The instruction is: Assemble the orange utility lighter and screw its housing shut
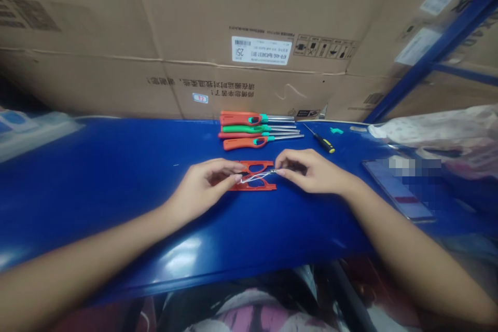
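Two orange lighter shell halves (268,187) lie side by side on the blue table, partly under my fingers. Thin white wires (254,177) stretch between my hands, above the shells. My left hand (206,181) pinches one end of the wires between thumb and fingertips. In my right hand (311,170), thumb and index finger grip the other end, where a small metallic piece (273,171) shows; its kind is too small to make out. Beyond my hands lie several long-nosed lighters, among them an orange lighter (245,143) and a green lighter (243,128), with metal tubes pointing right.
A screwdriver (322,141) with a black and yellow handle lies right of the lighters, near a small teal piece (336,130). On the right are a phone (397,192) and a patterned cloth (436,124). A large cardboard box (175,21) stands behind the blue table (116,181).
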Motion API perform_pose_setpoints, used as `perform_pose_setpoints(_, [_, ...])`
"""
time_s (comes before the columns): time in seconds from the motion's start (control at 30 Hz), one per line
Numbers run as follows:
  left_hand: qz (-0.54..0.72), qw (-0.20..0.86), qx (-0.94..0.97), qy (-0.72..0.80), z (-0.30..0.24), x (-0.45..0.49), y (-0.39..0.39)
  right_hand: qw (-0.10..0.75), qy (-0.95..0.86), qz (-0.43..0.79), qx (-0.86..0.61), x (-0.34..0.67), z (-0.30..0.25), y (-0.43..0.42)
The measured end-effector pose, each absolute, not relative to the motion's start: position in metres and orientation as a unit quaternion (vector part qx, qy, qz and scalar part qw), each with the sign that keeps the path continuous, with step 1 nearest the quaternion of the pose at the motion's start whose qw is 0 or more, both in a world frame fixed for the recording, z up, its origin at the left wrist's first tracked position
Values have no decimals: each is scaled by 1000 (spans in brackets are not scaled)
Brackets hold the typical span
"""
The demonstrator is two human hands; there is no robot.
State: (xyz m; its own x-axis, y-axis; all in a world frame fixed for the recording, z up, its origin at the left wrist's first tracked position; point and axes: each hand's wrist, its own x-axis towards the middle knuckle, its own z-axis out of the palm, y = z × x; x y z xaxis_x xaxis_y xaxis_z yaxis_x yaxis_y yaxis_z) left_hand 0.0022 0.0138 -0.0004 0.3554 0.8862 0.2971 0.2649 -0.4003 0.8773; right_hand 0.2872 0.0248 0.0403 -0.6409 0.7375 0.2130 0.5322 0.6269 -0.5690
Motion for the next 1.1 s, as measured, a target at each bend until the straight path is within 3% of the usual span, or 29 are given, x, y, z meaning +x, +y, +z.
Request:
perform_pose_setpoints(0.3, [373,188,847,330,3,-2,15,138,-887,251,-362,289,45,24])
perform_pose_setpoints(0.63, [338,156,880,296,-1,-2,19,107,-885,273,-362,290,41,25])
perform_pose_setpoints(1.1, [348,175,872,297,-4,-1,21,82,-903,196,-375,288,40,25])
